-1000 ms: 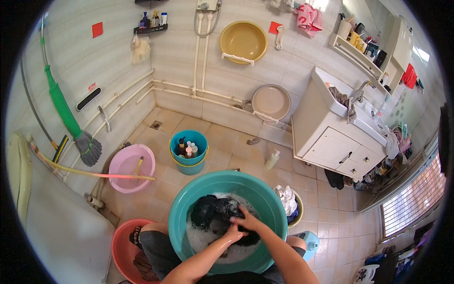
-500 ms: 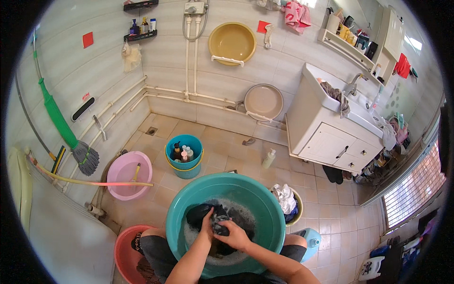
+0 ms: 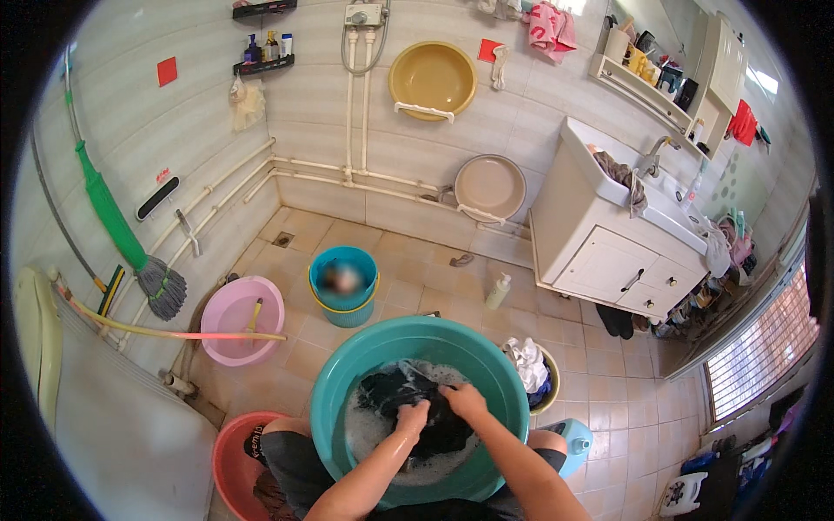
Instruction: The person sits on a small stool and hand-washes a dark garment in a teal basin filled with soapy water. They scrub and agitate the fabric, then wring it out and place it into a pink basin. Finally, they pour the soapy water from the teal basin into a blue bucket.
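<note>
A large green basin with sudsy water stands between my knees. In it lies a wet black cloth garment, spread out and partly under the suds; what kind of garment it is I cannot make out. My left hand is closed on the middle of the cloth. To its right and a little farther off, my right hand grips another part near the basin's right side. A fold of the fabric is raised between the two hands, and the fingertips are partly hidden in it.
A red basin with dark clothes sits at left, a small tub of white and blue laundry at right beside a light-blue jug. Farther off are a blue bucket, a pink basin, a pump bottle and a washstand.
My hands have moved apart, the right one farther off and rightward, the left one slightly right. The black cloth, bunched between them before, is now spread across the water.
</note>
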The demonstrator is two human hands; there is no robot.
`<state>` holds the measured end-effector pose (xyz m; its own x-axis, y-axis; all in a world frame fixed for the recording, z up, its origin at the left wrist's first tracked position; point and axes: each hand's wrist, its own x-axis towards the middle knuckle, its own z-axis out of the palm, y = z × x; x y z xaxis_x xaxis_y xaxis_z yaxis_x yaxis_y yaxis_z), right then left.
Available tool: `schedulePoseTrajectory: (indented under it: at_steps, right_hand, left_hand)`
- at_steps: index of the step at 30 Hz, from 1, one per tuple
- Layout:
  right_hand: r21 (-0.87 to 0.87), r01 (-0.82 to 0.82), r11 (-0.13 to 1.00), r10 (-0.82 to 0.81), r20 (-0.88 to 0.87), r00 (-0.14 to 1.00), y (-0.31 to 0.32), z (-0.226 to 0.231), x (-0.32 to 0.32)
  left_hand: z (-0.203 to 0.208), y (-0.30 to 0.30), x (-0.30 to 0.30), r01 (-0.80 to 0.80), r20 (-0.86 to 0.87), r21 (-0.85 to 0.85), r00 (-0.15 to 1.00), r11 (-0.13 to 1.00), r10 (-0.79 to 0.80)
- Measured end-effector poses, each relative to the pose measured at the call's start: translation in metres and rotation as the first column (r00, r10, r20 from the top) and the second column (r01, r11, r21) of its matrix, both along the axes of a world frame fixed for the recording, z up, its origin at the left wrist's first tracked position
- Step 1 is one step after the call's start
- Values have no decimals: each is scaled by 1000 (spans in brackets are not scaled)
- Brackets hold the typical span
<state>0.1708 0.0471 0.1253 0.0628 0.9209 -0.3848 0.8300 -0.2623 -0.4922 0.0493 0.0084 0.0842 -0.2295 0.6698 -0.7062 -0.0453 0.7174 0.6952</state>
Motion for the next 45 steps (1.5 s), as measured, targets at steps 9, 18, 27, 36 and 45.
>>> schedulePoseTrajectory:
  at_steps: [9, 18, 27, 36, 45]
  right_hand:
    - [-51, -566, 823, 551, 317, 772, 1, -50, 28]
    - [-395, -658, 642, 748, 510, 424, -22, -58, -33]
    - [-61, -733, 677, 615, 595, 518, -29, -120, -22]
    - [53, -486, 872, 468, 197, 861, -28, -37, -12]
    - [434, 58, 899, 311, -727, 612, -19, 72, -8]
  left_hand:
    - [31, 9, -48, 695, -854, 351, 512, 628, -90]
    - [-50, -5, -49, 823, -785, -344, 13, 452, -620]
    - [-74, 15, -53, 834, -528, -439, 62, 334, -847]
    - [-37, -2, -74, 894, -470, -327, 128, 307, -873]
    - [-44, -19, -79, 907, -712, 41, 321, 419, -624]
